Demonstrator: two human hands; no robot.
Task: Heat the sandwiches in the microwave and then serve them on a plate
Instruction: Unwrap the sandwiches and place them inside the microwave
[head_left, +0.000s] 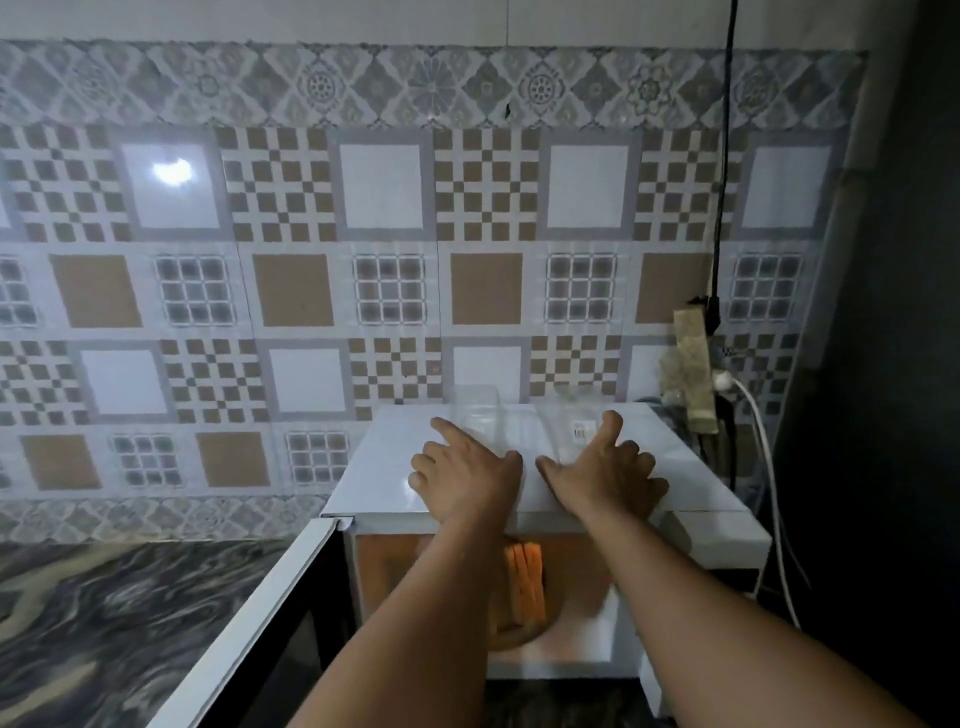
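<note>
A white microwave (395, 467) stands against the tiled wall with its door (270, 618) swung open to the left. Its lit cavity glows orange, and sandwiches (527, 582) stand on the round turntable (519, 636), partly hidden by my forearms. Both hands hover over the microwave's top. My left hand (467, 475) has its index finger stretched forward and holds nothing. My right hand (605, 478) lies beside it, fingers spread toward a blurred clear container (576, 421) with a small label. A second clear container (480, 410) stands just beyond my left fingertips.
A dark marbled countertop (104, 613) stretches to the left of the open door. A power strip (693, 374) leans behind the microwave's right side, with a black cable (724, 156) running up the wall and a white cable (769, 467) hanging down. A dark surface closes the right edge.
</note>
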